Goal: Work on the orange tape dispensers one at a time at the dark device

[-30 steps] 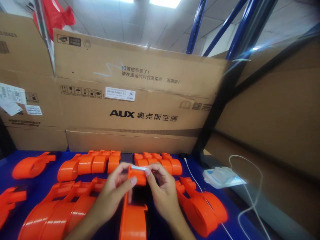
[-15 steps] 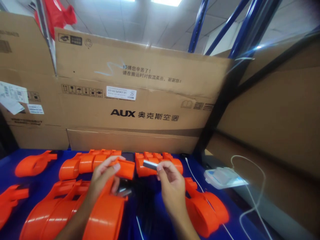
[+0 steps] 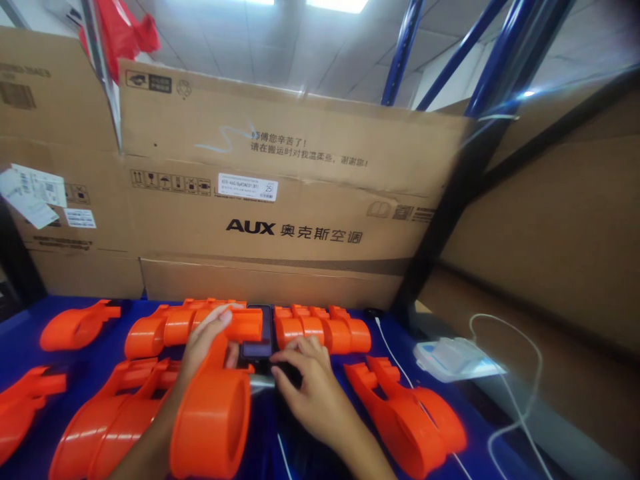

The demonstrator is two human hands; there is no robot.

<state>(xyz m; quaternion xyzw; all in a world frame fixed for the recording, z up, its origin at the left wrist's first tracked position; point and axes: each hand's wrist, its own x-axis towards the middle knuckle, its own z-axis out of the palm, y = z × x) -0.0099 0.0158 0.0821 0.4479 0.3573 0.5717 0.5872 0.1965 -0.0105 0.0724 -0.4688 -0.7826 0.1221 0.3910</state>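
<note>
My left hand (image 3: 203, 343) is closed around the upper arm of an orange plastic ring-shaped part (image 3: 213, 417), whose wide ring hangs below the fingers. A flat end of this part sticks out to the right above my thumb. My right hand (image 3: 313, 390) is low over the dark middle of the table, thumb and index finger apart, with nothing visibly held. A shiny silvery strip (image 3: 263, 381) lies between the ring and my right fingertips. Just beyond is a dark phone-like device (image 3: 259, 343), partly covered by the orange part. What lies under my right palm is hidden.
Orange ring parts (image 3: 323, 333) stand in a row at the back; more (image 3: 113, 427) stand at the left and a pair (image 3: 413, 423) at the right. A clear plastic box (image 3: 457, 360) and a white cable (image 3: 530, 373) lie right. A cardboard sheet (image 3: 300, 280) walls the back.
My right hand has moved down and left, and the small grey strip it pinched is out of sight. The left hand still holds the orange part, shifted slightly. The view has moved slightly.
</note>
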